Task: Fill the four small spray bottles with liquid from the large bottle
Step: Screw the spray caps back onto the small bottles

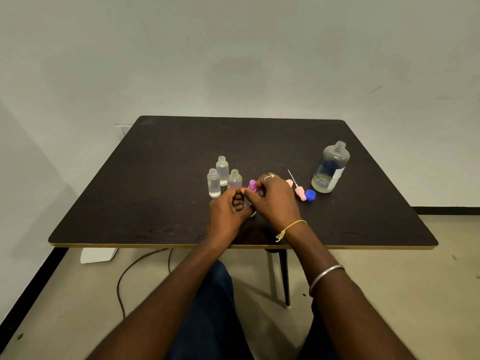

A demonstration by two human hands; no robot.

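At table centre, right hand (275, 201) pinches a purple spray cap (252, 185) atop the fourth small bottle (252, 213); left hand (228, 211) curls round that bottle, mostly hiding it. I read this as capping or uncapping; can't tell which. At 11 o'clock, three open small bottles (222, 170) hold clear liquid. At 2 o'clock: pink spray heads (300, 190), blue cap (310, 195), then the uncapped large bottle (330, 168). Next move, I judge, calls for steady twisting, bottle kept upright.

Dark brown wood-grain tabletop (130, 190) bears clear plastic small bottles (213, 184), magenta spray cap (252, 185), pale pink pump head (300, 191), blue round cap (310, 195)
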